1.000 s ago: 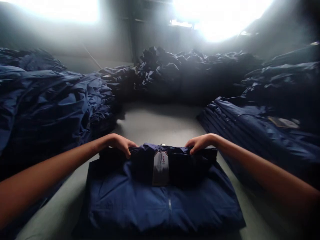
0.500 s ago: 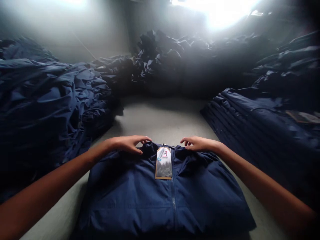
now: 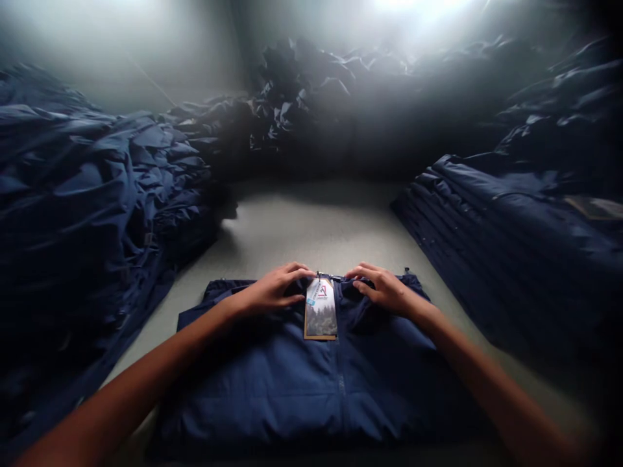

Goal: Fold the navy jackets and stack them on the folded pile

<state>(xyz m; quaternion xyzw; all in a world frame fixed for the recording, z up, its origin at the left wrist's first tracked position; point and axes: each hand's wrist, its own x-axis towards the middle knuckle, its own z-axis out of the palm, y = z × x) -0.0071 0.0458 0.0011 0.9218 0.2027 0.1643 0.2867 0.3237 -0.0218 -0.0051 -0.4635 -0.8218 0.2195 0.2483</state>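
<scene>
A folded navy jacket (image 3: 272, 370) lies flat in front of me, its zipper running down the middle. A paper hang tag (image 3: 320, 311) with a tree picture and a small blue sticker rests on the jacket just left of the zipper. My left hand (image 3: 280, 287) touches the collar edge left of the tag, thumb and fingers apart. To the right of the zipper, my right hand (image 3: 382, 288) rests at the collar, its fingers curled with the thumb against the cloth; whether fabric is pinched there is hard to tell.
A tall pile of navy garments (image 3: 97, 175) stands at the left. Stacked folded garments (image 3: 467, 227) line the right side, with a tag (image 3: 596, 207) on top. More dark garments (image 3: 302, 97) are heaped behind the pale table surface (image 3: 311, 220).
Both hands have moved inward along the collar toward the tag. More of the jacket's upper corners now shows. The view has shifted slightly.
</scene>
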